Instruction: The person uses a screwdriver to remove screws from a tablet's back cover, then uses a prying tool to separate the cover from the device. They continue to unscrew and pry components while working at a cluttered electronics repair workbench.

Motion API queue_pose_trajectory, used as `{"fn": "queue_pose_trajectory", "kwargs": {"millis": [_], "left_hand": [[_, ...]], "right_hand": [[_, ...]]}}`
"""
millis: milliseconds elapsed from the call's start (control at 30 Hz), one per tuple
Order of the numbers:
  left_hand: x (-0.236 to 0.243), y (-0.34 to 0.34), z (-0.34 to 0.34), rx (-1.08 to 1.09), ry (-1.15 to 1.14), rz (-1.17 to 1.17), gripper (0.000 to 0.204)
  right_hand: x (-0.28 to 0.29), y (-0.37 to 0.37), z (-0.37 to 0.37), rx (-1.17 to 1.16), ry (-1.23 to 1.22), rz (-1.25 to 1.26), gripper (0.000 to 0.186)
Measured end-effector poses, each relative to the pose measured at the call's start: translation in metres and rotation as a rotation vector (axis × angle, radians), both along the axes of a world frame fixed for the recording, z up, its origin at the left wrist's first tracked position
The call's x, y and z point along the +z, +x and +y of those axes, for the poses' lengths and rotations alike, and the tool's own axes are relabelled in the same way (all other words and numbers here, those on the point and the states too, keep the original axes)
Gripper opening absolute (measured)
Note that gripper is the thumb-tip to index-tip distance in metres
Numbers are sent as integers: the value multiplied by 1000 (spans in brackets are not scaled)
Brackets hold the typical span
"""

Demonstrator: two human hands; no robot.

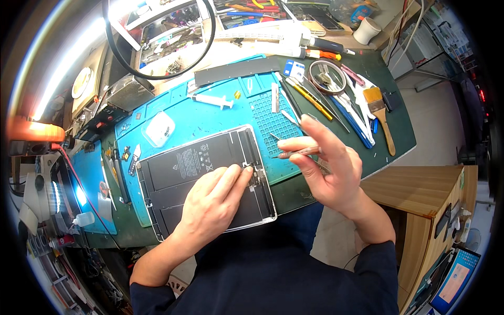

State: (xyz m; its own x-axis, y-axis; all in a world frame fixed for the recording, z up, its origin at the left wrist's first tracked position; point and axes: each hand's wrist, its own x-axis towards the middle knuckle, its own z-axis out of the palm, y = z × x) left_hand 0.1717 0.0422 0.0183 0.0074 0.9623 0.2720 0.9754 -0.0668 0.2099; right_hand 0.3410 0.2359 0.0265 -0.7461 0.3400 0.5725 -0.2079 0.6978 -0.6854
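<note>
One opened tablet (205, 181) on one blue mat (210, 113), two hands at work.
The left hand (212, 202) was laid flat, unclenched, fingertips pressed on the tablet's right part; one thin tool (296, 153) was pinched in the right hand (328, 168), tip just beside the tablet's right edge.

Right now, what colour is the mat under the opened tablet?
Blue mat, seen in the head view.
</note>
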Motion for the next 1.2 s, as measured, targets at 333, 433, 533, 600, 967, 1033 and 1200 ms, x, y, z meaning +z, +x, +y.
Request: {"fn": "queue_pose_trajectory", "kwargs": {"millis": [333, 433, 533, 600, 967, 1033, 1200], "left_hand": [[6, -5, 13, 45, -19, -369, 46], [6, -6, 9, 9, -32, -299, 48], [6, -5, 9, -18, -51, -173, 49], [6, -3, 7, -33, -50, -43, 49], [4, 10, -2, 8, -67, 104, 55], [3, 10, -3, 11, -52, 88, 55], [3, 8, -4, -3, -72, 77, 55]], "right_hand": [[-9, 15, 2, -125, -68, 47, 55], [-9, 16, 1, -148, -91, 72, 54], [-10, 18, 1, -161, -94, 72, 54], [-10, 19, 1, -167, -87, 74, 54], [-1, 30, 4, -297, -164, 84, 55], [-2, 28, 4, -401, -181, 65, 52], [11, 22, 10, -506, 172, -297, 30]]}}
